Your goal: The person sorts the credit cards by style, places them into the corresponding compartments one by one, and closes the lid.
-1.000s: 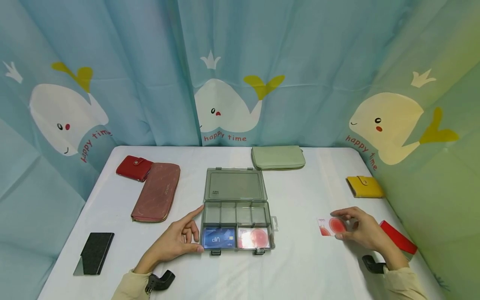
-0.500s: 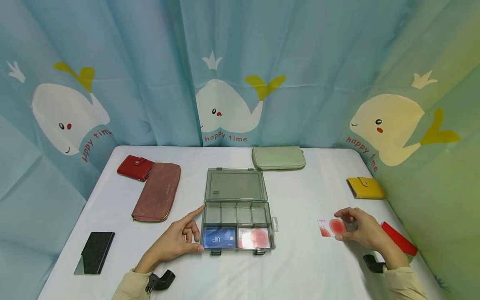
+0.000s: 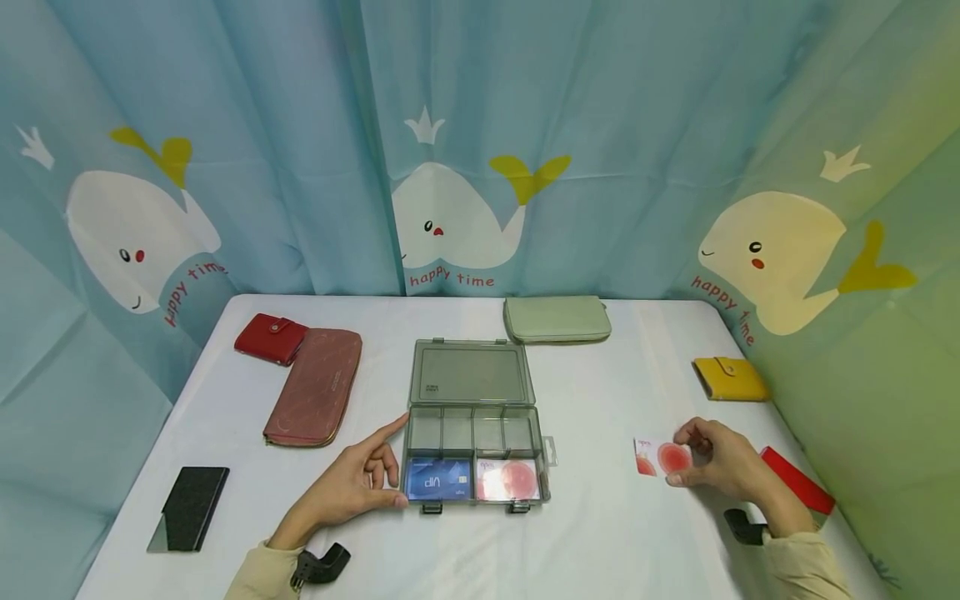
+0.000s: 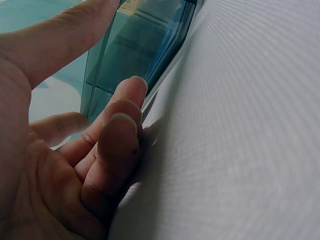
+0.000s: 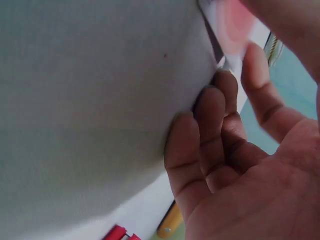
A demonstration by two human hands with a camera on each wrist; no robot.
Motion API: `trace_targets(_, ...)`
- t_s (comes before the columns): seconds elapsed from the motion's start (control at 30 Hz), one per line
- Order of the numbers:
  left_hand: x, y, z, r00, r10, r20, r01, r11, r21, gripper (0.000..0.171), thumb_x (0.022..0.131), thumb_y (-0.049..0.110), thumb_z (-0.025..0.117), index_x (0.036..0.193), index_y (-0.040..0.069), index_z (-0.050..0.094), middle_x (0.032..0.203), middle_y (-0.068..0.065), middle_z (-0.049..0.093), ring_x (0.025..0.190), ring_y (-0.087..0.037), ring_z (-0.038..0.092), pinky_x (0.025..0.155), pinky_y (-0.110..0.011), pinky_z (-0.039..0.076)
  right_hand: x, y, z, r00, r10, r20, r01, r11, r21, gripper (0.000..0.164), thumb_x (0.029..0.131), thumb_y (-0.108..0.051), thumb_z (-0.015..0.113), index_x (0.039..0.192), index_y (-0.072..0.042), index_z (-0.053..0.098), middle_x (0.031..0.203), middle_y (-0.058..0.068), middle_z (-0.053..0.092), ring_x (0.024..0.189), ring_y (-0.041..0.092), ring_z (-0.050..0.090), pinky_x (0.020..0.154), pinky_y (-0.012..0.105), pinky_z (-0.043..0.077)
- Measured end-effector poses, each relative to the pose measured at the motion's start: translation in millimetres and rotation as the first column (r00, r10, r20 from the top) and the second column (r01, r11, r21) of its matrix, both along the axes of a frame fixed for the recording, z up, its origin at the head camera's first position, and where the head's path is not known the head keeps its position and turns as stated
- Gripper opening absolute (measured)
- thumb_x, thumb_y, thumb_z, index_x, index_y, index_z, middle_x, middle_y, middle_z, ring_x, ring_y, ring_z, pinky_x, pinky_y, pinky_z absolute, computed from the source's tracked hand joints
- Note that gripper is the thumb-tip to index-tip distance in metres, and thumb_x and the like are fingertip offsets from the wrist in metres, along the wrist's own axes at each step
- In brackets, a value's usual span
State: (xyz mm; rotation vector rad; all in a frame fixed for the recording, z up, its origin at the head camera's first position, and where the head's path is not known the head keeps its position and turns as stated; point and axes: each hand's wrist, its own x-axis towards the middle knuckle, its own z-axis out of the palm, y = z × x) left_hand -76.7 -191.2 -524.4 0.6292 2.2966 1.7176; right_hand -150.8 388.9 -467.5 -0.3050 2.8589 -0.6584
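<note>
A grey see-through plastic box lies with its lid swung back. A blue VIP card and a pink-and-white card fill its two front compartments. My left hand touches the box's left side, thumb at the front corner and index finger stretched to the rear one. The other fingers bend beside the wall. To the right, my right hand pinches another pink-and-white card by its right part, low over the table. In the right wrist view, this pink card is partly cut off.
A red wallet, a brown-red long wallet and a black card holder lie on the left. A green wallet is at the back. A yellow wallet and a red item, partly hidden, lie on the right.
My right thumb and index finger have shifted slightly on the card, the index fingertip moving right and the thumb a little left. The left hand and the box have stayed put.
</note>
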Motion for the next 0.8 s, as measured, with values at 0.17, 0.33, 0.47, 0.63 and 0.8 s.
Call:
trace_targets(0.17, 0.6, 0.7, 0.1, 1.0, -0.002, -0.007, 0.002, 1.0, 0.003, 0.109, 0.084, 0.019, 0.092, 0.169, 0.009, 0.025, 0.09, -0.011, 0.065, 0.06, 0.002, 0.05, 0.055, -0.022, 0.047, 5.4, -1.8, -2.1, 1.0, -0.023, 0.01, 0.024, 0.999, -0.039, 0.061, 0.072, -0.031, 0.099, 0.108, -0.006, 0.058, 0.092, 0.004, 0.057, 0.085, 0.015, 0.05, 0.069, 0.024, 0.045)
trace_targets(0.33, -0.1, 0.7, -0.2, 1.0, -0.004, -0.019, 0.004, 1.0, 0.01, 0.109, 0.083, 0.017, 0.092, 0.169, 0.007, 0.025, 0.089, -0.012, 0.065, 0.06, 0.002, 0.05, 0.055, -0.022, 0.048, 9.4, -6.9, -3.2, 1.0, 0.007, -0.014, -0.008, 0.998, -0.069, 0.052, 0.081, -0.018, 0.092, 0.115, -0.004, 0.055, 0.101, 0.007, 0.062, 0.088, 0.014, 0.051, 0.072, 0.023, 0.047)
trace_targets(0.47, -0.2, 0.2, 0.3, 1.0, -0.002, -0.017, 0.002, 1.0, 0.01, 0.109, 0.083, 0.019, 0.092, 0.169, 0.008, 0.025, 0.09, -0.012, 0.065, 0.06, 0.002, 0.05, 0.055, -0.022, 0.048, 10.2, -11.0, -4.8, 0.997, 0.047, -0.067, -0.052, 0.997, -0.063, 0.049, 0.084, -0.012, 0.089, 0.117, -0.006, 0.054, 0.106, 0.007, 0.065, 0.09, 0.011, 0.054, 0.076, 0.023, 0.048)
trace_targets(0.63, -0.6, -0.3, -0.9, 1.0, -0.002, -0.014, 0.002, 1.0, 0.006, 0.109, 0.084, 0.021, 0.092, 0.169, 0.01, 0.025, 0.09, -0.011, 0.065, 0.06, 0.002, 0.05, 0.056, -0.022, 0.047, 10.8, -14.4, -5.1, 0.987, 0.073, -0.142, -0.081, 0.995, -0.05, 0.047, 0.088, -0.008, 0.085, 0.121, -0.005, 0.05, 0.108, 0.015, 0.067, 0.093, 0.025, 0.061, 0.083, 0.041, 0.053)
trace_targets(0.8, -0.6, -0.2, -2.3, 1.0, -0.008, -0.011, 0.008, 1.0, 0.01, 0.109, 0.084, 0.022, 0.092, 0.169, 0.01, 0.025, 0.091, -0.012, 0.065, 0.06, 0.002, 0.05, 0.056, -0.022, 0.047, 12.4, -22.3, -2.4, 0.999, 0.032, -0.038, -0.039, 0.976, -0.214, 0.051, 0.097, -0.006, 0.075, 0.134, -0.001, 0.04, 0.116, 0.028, 0.065, 0.08, 0.021, 0.067, 0.064, 0.04, 0.057)
